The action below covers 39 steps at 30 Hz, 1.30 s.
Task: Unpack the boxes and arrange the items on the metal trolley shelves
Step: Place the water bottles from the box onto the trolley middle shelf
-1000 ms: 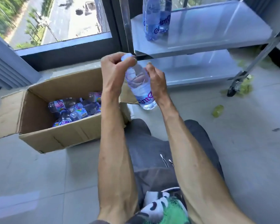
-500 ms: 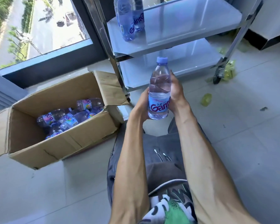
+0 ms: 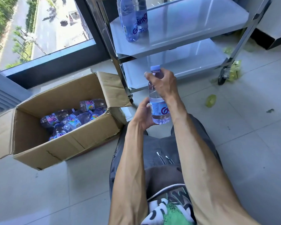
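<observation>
Above the lap, upright water bottle [image 3: 159, 109] held in both hands.
Right hand [image 3: 165, 86] wrapped around the neck just under the cap; left hand [image 3: 142, 113] curled round the lower body beside the label. Left of that, open cardboard box [image 3: 44, 143] on the floor with more bottles [image 3: 71, 118] lying inside. Beyond, metal trolley [image 3: 193, 30], two bottles standing [image 3: 133, 18] on the upper visible shelf, at its left end.

Green scraps [image 3: 210, 100] on tiled floor [image 3: 250, 143]; window [image 3: 39, 25] beyond.
</observation>
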Motion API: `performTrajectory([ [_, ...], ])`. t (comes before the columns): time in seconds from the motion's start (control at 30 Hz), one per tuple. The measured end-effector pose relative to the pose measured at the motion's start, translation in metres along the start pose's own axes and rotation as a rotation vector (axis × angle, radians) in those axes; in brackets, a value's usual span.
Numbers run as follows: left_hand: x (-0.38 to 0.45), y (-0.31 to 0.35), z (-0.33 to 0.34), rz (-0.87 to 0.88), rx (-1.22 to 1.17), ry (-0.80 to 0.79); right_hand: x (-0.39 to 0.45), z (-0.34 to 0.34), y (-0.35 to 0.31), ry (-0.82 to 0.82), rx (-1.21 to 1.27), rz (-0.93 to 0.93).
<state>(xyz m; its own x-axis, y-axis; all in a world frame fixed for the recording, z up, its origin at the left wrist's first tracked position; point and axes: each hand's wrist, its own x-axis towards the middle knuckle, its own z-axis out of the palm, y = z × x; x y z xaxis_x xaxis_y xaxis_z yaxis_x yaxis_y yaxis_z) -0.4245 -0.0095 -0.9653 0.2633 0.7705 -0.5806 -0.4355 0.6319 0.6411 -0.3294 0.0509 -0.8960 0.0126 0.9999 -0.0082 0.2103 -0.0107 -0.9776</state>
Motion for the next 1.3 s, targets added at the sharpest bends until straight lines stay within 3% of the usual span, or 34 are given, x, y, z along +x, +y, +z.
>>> performTrajectory([
  [0.07,0.0,-0.007,0.004,-0.006,-0.078,-0.007,0.003,-0.001,0.001,0.068,0.026,0.051],
  [0.17,0.005,-0.013,0.003,-0.005,-0.167,0.004,0.005,-0.006,0.005,0.042,0.214,0.14],
  [0.37,0.013,-0.017,-0.013,0.201,-0.088,-0.114,0.009,-0.007,0.011,0.178,0.233,0.135],
  [0.47,0.009,-0.015,-0.009,0.229,0.015,-0.088,0.011,-0.008,0.01,0.094,0.242,0.174],
  [0.6,0.011,-0.01,-0.008,0.22,-0.113,-0.087,0.015,-0.012,0.01,-0.035,0.341,0.189],
  [0.7,0.012,-0.005,-0.009,0.169,-0.125,-0.076,0.021,-0.013,0.015,0.022,0.334,0.194],
  [0.83,0.014,-0.004,-0.01,0.188,0.113,0.014,0.021,-0.012,0.023,0.206,0.113,0.223],
  [0.97,0.016,-0.004,-0.009,0.259,0.192,0.161,0.027,-0.016,0.031,0.152,0.152,0.222],
  [1.07,0.02,0.016,-0.001,0.353,0.259,0.102,0.043,-0.021,0.02,0.109,0.165,0.115],
  [1.17,0.03,0.051,0.014,0.43,0.542,0.028,0.067,-0.024,0.004,0.124,0.087,-0.01],
  [1.3,0.048,0.104,0.033,0.558,0.687,0.225,0.103,-0.016,-0.02,0.101,0.149,-0.111],
])
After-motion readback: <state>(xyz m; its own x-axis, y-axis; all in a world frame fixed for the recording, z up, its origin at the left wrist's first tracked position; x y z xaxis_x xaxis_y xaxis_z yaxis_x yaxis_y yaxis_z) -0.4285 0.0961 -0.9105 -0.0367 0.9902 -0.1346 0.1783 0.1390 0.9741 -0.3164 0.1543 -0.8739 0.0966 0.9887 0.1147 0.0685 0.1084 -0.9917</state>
